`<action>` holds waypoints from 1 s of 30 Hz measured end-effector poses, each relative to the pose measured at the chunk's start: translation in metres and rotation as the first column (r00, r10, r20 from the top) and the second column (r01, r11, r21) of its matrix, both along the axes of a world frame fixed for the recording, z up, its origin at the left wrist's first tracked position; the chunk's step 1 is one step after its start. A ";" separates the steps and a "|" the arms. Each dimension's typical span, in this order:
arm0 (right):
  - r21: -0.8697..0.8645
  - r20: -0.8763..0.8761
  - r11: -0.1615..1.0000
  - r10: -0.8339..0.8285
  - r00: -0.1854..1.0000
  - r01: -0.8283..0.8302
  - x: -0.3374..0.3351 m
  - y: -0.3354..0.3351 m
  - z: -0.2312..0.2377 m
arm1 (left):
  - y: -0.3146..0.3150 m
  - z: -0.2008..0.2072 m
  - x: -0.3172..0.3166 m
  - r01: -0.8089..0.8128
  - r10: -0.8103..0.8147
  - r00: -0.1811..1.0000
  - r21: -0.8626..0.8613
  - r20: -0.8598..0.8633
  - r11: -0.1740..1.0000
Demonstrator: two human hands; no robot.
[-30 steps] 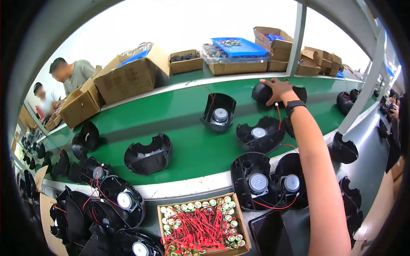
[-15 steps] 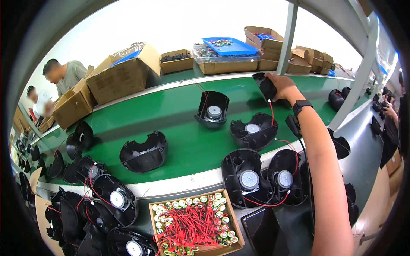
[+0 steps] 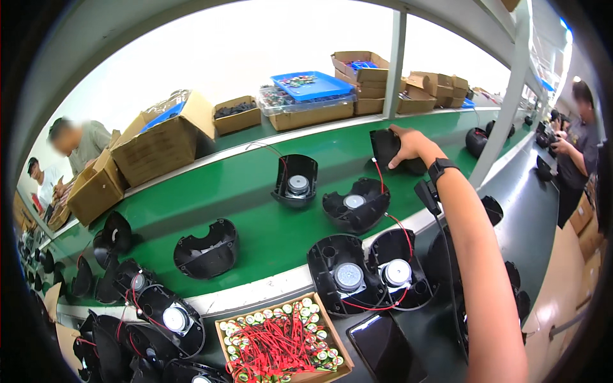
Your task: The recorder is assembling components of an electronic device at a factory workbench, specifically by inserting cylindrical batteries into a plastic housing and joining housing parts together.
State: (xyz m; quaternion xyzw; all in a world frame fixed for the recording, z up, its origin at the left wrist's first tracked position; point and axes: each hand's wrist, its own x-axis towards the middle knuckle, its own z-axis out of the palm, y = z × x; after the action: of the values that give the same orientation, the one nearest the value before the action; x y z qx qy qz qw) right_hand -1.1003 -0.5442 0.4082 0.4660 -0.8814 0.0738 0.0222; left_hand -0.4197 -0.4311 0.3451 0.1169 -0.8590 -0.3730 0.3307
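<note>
My right hand grips a curved black plastic speaker housing over the far right part of the green belt, fingers closed on its upper edge. A red wire with a small white connector hangs from that side, by the housing half with a round silver speaker just nearer to me. Left of these, another housing with a speaker stands on the belt, and an open black shell lies further left. My left hand is out of view.
In front of the belt sits a cardboard box of green-wrapped batteries with red wires, beside a black tablet-like slab. Speaker housings crowd both sides. Cartons line the back; a metal post rises there. Other people work left and right.
The view has turned to the right. My right hand has tipped the held housing lower toward the belt, and its grip stays closed.
</note>
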 end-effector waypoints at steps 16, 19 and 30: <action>0.232 0.518 0.960 0.014 0.855 -0.156 0.038 0.158 0.050 | 0.000 0.004 0.002 0.019 -0.016 0.999 -0.067 0.042 0.998; 0.317 0.485 0.934 -0.008 0.875 -0.167 0.064 0.186 0.056 | 0.001 0.005 -0.002 -0.007 0.008 1.000 -0.114 0.009 0.994; 0.685 0.376 0.725 -0.266 0.888 -0.073 0.072 0.210 0.117 | 0.002 0.013 -0.009 -0.008 0.011 1.000 -0.183 0.015 0.983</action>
State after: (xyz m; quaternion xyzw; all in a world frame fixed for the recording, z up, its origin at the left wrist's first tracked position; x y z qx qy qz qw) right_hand -1.0281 -0.3347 0.5256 0.3631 -0.8501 -0.1504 -0.3505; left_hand -0.4283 -0.4295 0.3577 0.0930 -0.8916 -0.2898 0.3351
